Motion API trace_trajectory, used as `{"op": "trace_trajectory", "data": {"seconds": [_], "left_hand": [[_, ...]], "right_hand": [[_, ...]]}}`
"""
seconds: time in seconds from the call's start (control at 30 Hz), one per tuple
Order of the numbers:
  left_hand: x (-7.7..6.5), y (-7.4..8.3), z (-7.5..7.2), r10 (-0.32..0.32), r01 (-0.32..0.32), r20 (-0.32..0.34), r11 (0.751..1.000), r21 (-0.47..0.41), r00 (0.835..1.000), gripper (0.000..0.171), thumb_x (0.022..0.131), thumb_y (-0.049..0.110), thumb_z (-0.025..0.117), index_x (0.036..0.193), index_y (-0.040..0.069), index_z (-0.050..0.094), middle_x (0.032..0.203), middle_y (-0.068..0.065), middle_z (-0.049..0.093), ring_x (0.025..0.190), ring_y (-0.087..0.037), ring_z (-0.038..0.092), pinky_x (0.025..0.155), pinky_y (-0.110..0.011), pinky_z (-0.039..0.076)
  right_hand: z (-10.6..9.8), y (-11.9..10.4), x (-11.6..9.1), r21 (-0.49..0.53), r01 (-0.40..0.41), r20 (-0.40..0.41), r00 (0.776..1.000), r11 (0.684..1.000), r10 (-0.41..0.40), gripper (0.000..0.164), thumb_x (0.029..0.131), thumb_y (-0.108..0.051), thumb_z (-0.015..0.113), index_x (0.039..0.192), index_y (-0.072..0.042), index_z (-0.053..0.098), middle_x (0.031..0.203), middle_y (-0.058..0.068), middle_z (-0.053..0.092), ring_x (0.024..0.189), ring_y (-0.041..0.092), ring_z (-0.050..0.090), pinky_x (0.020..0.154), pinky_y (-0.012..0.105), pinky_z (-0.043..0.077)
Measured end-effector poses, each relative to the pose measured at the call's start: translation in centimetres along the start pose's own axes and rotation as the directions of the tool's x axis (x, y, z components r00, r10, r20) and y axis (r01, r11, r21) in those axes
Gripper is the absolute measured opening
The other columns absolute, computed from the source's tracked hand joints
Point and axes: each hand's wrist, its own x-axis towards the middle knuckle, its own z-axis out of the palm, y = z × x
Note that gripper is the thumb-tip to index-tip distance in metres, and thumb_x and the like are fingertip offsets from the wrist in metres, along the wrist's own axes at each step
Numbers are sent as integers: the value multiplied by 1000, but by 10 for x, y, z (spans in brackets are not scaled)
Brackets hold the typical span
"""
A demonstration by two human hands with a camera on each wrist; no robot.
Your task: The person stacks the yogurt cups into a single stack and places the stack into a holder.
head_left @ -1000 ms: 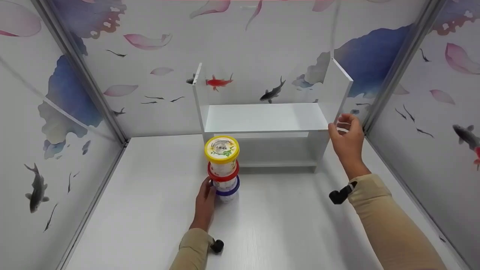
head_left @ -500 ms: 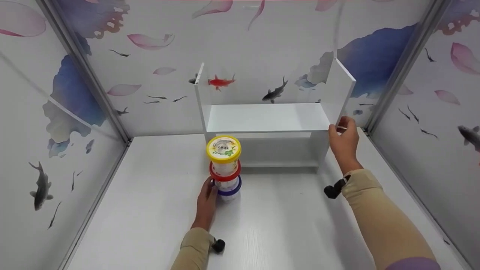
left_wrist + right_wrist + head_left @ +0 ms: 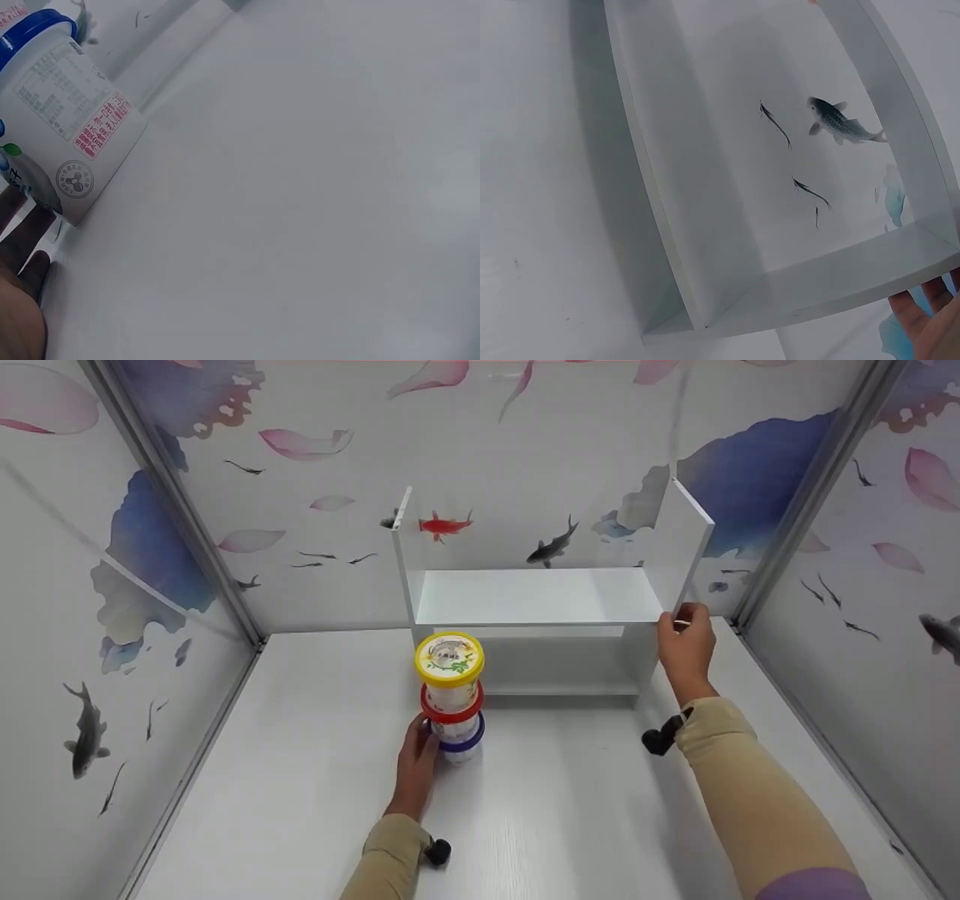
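Observation:
Three white lidded tubs are stacked on the white tabletop: a yellow-lidded tub [image 3: 450,660] on top, a red-lidded tub [image 3: 453,703] beneath it and a blue-lidded tub [image 3: 460,741] at the bottom. My left hand [image 3: 414,769] grips the bottom one from its left side; the left wrist view shows fingers [image 3: 30,232] against the lower wall of the blue-lidded tub [image 3: 67,127]. Behind the stack stands a white shelf unit [image 3: 540,596]. Its right side panel is held at the front edge by my right hand [image 3: 688,651], with fingers [image 3: 910,313] on the panel's outer face.
White walls [image 3: 480,450] printed with fish and petals enclose the back and both sides. Grey metal posts [image 3: 191,540] mark the corners. The tub stack stands just before the shelf's left front corner, above the bare tabletop [image 3: 525,810].
My right hand has slid slightly down the panel's edge, its fingers drawing in against it. The left hand and the tubs stay together, shifting only slightly with the view.

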Motion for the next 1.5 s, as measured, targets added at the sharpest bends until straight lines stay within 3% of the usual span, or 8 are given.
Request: {"op": "trace_trajectory", "data": {"seconds": [0.07, 0.23, 0.4, 0.9, 1.2, 1.5], "left_hand": [[0, 1, 1, -4, 5, 13, 1000, -13, 1000, 71, 96, 48, 66, 156, 37, 29, 162, 0, 35, 150, -29, 30, 120, -54, 27], [5, 9, 6, -94, 95, 23, 995, -8, 995, 101, 82, 33, 86, 158, 38, 20, 164, -6, 30, 151, -36, 26, 120, -58, 22], [11, 18, 11, -126, 125, 22, 992, 18, 992, 113, 73, 30, 93, 159, 33, 21, 162, -6, 33, 149, -37, 29, 120, -60, 21], [17, 28, 40, -51, 38, 146, 995, 93, 988, 114, 68, 39, 95, 158, 27, 26, 153, -5, 45, 143, -36, 39, 118, -61, 27], [21, 33, 56, -90, 70, 170, 991, 117, 981, 112, 66, 42, 95, 157, 30, 30, 151, -1, 47, 141, -34, 42, 117, -62, 29], [20, 48, 64, -71, 45, 190, 990, 135, 979, 107, 65, 42, 96, 153, 30, 36, 148, 2, 51, 139, -32, 45, 116, -61, 31]], "right_hand": [[0, 1, -1, 3, -13, 5, 1000, 1000, 13, 45, 103, -30, 46, 137, 0, 48, 132, 20, 56, 118, 30, 56, 94, 41, 51], [0, 2, -1, 3, -36, 21, 999, 999, 36, 45, 103, -32, 45, 137, -1, 47, 132, 19, 55, 117, 28, 57, 94, 41, 52], [1, 1, 0, 8, -31, 24, 999, 999, 30, 45, 103, -31, 45, 136, -1, 46, 130, 19, 55, 117, 28, 58, 94, 42, 52], [2, 2, -1, 8, -11, 17, 1000, 1000, 11, 43, 104, -31, 44, 133, -1, 47, 128, 19, 55, 115, 29, 58, 92, 43, 53], [3, 4, -2, 1, 10, -10, 1000, 1000, -10, 38, 104, -30, 47, 127, 0, 50, 123, 18, 57, 110, 29, 59, 87, 40, 52], [3, 4, -1, 8, 2, -3, 1000, 1000, -2, 40, 104, -30, 46, 130, 0, 49, 126, 19, 57, 111, 30, 59, 89, 41, 53]]}}
